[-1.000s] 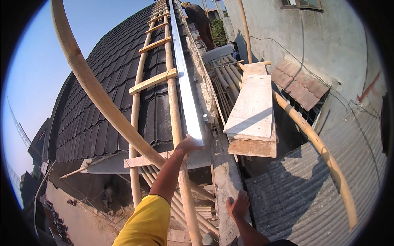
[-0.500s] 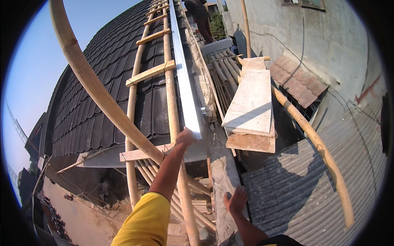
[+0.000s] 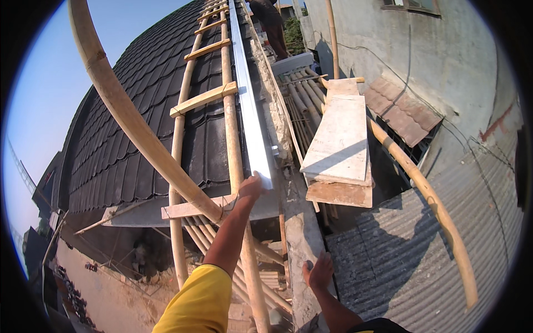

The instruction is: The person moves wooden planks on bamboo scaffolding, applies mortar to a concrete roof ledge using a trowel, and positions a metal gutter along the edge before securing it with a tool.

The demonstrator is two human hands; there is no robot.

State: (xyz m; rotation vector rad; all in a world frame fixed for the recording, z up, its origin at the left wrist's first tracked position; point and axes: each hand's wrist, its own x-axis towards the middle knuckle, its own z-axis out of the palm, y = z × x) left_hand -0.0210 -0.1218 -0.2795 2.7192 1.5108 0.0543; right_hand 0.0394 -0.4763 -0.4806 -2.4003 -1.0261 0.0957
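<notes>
A long silver metal channel [image 3: 251, 122] lies along the roof edge, beside a bamboo ladder [image 3: 230, 139] with wooden rungs. My left hand [image 3: 251, 186] grips the channel's near end, its arm reaching up past a crossboard. My right hand [image 3: 318, 273] is lower down on a narrow concrete wall [image 3: 295, 205], thumb apart and fingers bent over the edge beside a corrugated roof. A thick curved bamboo pole [image 3: 130, 130] slants across the ladder in front of me.
Dark tiled roof [image 3: 122, 144] rises left; ground [image 3: 89, 250] lies far below. Pale boards [image 3: 336, 139] sit on bamboo poles to the right, above a gap and corrugated roofing [image 3: 400, 255], beside a grey wall [image 3: 455, 61]. A co-worker [image 3: 269, 22] is farther along.
The view has shifted slightly, so the roof, boards and both hands sit a little higher in the picture. Both hands keep their places on the channel and the wall.
</notes>
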